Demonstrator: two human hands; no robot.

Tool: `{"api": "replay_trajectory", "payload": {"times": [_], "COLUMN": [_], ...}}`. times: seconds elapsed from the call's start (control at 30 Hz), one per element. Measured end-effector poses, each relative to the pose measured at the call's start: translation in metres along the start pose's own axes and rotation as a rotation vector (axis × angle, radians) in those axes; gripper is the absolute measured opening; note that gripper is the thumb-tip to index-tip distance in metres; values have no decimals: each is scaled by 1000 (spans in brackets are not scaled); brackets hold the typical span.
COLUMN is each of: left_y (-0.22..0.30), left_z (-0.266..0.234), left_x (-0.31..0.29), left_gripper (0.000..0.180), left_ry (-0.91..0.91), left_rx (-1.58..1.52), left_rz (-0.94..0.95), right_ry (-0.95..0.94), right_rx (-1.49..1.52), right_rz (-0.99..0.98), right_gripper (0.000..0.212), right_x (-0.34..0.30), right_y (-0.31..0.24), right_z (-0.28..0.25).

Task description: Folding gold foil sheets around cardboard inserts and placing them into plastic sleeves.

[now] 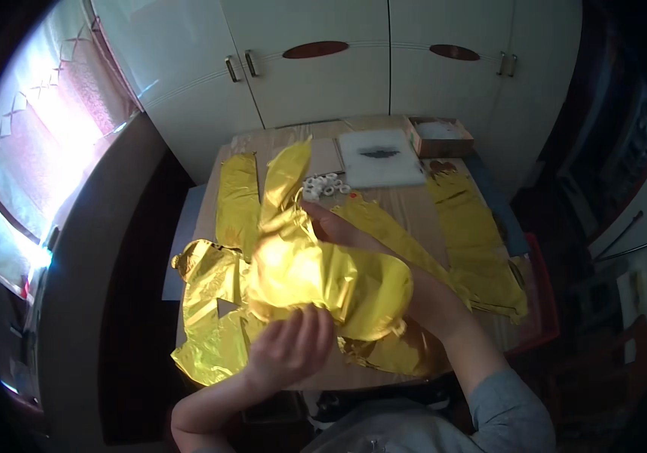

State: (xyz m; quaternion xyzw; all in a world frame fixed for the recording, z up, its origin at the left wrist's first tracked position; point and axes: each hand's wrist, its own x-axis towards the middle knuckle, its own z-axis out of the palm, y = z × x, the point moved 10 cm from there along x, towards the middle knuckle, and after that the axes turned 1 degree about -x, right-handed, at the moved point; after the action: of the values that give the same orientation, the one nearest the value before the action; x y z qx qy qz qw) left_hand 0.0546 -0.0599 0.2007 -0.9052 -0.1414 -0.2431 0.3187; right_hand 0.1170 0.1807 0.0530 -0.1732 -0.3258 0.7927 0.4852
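Observation:
A crumpled, shiny gold foil balloon (301, 264) is raised over the table in front of me, one narrow arm pointing up and away. My left hand (295, 346) is closed with bent fingers at its near lower edge. From the right, my right forearm passes behind the foil, and my right hand (325, 220) grips it near the base of the narrow arm; most of those fingers are hidden. Beneath and to the left lies another flat gold foil balloon (206, 332) with a triangular gap. More gold foil (399, 351) lies at the table's near edge.
Flat gold foil pieces lie at left (237, 196), centre (391, 230) and right (463, 234). Small white rings (325, 185) sit beyond my hands. Farther back are a white pad (380, 172) with a dark patch and an open box (444, 143). White cabinets (316, 83) stand behind the table.

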Motion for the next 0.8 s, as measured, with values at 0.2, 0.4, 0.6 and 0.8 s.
{"api": "replay_trajectory", "payload": {"times": [0.2,0.4,0.6,0.8], "left_y": [77,131,121,112], "left_z": [29,40,32,30], "left_x": [0,-3,-10,-12], "left_gripper": [26,30,27,25], "left_ry": [-77,-167,-155,-150], "left_rx": [-142,-310,-352,-334], "left_rz": [131,166,15,-67], "right_ry": [406,444,523,565], "right_rx": [-159,-529,-796,-843], "right_rz": [121,353,320,295], "right_gripper": [52,43,46,66], "right_x": [-74,-126,-143,-136], "right_y": [-11,25,15,14], "right_z": [-52,-85,-82,-82]}}
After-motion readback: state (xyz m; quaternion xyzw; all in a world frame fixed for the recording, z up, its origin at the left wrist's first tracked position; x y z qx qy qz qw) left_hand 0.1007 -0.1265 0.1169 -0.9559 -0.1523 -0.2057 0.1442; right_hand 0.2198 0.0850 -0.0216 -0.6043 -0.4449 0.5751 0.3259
